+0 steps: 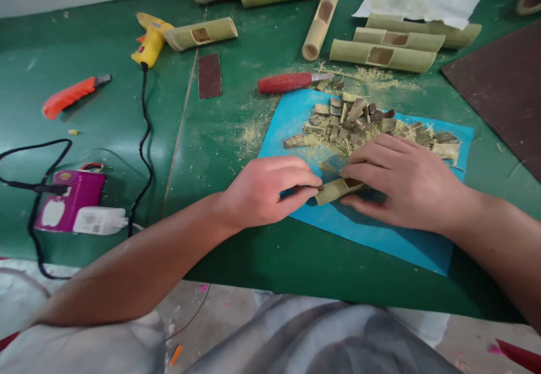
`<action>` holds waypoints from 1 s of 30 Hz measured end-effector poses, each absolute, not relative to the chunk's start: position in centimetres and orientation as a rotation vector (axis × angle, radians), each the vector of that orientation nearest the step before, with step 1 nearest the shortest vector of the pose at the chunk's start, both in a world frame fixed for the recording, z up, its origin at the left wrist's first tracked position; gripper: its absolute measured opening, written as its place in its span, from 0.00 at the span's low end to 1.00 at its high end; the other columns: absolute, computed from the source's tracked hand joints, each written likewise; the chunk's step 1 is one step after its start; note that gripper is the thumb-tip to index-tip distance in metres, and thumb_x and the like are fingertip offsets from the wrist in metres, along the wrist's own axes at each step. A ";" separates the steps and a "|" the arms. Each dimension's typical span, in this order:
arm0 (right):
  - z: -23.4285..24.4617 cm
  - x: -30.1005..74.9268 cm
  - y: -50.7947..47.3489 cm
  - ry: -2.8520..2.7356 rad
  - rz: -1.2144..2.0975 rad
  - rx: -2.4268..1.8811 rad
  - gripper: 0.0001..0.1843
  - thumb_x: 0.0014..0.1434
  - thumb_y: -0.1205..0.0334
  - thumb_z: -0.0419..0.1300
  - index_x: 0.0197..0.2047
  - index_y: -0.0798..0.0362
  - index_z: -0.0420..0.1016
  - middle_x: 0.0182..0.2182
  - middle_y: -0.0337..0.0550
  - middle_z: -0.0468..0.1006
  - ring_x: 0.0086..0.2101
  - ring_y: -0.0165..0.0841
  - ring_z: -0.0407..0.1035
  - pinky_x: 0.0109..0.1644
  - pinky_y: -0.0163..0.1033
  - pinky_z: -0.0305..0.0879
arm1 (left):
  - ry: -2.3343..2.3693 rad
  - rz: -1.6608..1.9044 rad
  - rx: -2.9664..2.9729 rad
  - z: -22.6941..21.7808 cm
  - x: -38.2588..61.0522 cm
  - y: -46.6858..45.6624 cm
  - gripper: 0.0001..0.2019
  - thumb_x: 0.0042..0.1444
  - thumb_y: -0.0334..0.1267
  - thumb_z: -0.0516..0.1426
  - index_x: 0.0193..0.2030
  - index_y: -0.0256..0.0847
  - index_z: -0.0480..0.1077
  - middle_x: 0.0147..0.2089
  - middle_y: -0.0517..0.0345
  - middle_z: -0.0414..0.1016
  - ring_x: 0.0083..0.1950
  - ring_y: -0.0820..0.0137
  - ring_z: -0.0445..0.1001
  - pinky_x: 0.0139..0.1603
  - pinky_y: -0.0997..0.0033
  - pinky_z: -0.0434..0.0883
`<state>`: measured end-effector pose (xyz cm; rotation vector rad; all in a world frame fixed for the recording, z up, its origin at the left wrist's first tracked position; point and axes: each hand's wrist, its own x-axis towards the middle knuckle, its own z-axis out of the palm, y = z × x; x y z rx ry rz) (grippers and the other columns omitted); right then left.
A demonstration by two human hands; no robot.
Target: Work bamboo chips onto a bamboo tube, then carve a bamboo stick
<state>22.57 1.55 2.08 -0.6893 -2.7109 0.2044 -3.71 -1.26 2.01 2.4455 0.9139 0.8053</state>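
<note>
A short bamboo tube (333, 191) with a cut-out window lies over a blue sheet (380, 244). My right hand (401, 182) is wrapped over the tube's right part, fingers on top and thumb on the near side, hiding that end. At the tube's left end, my left hand (274, 188) pinches a small dark brown piece (320, 187) that looks like sandpaper; most of it is hidden by the fingers. Just beyond both hands, a heap of bamboo chips (344, 118) and shavings covers the back of the blue sheet.
Behind the heap lies a red-handled knife (287, 83). Several cut bamboo tubes (380, 56) rest at the back. To the left are a yellow glue gun (152, 41), an orange utility knife (71, 97), a purple power strip (88, 191) and a brown sandpaper strip (210, 75).
</note>
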 end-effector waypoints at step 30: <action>1.5 21.8 1.3 -2.662 0.178 -0.832 0.10 0.62 0.64 0.55 0.44 0.53 0.76 0.39 0.52 0.79 0.39 0.43 0.71 0.39 0.47 0.64 | 0.988 0.847 2.547 2.1 -3.9 -1.1 0.06 0.65 0.32 0.59 0.46 0.41 0.77 0.41 0.55 0.81 0.40 0.72 0.80 0.42 0.75 0.76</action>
